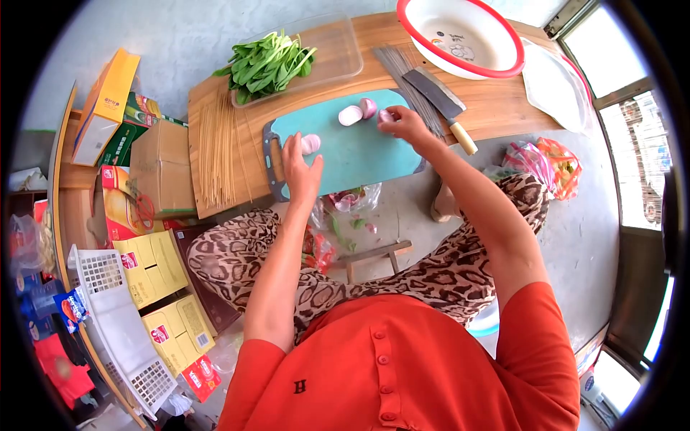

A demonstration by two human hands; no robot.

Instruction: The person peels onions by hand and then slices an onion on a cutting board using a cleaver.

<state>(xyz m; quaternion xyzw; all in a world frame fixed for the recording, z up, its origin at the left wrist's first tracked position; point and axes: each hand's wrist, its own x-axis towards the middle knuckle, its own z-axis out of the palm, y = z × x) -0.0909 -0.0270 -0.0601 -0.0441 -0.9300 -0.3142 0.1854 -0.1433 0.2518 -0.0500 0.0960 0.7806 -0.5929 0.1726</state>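
Note:
A blue cutting board [345, 158] with a grey edge lies on the wooden table in front of me. My right hand [407, 125] is over its far right part, fingers closed on a purple onion piece [386, 116]. Just left of that hand are a cut onion half [350, 116], pale face up, and another purple onion piece [368, 108]. My left hand [302, 174] is at the board's left side, thumb apart from the fingers. Its fingertips are beside a further onion piece [310, 144]; whether they touch it I cannot tell.
A cleaver [435, 93] with a wooden handle lies right of the board on thin metal skewers [402, 68]. Bamboo skewers [219, 151] are at left. Behind stand leafy greens [269, 63], a clear tray [338, 47] and a red-rimmed basin [460, 43]. Cardboard boxes [162, 161] stand left.

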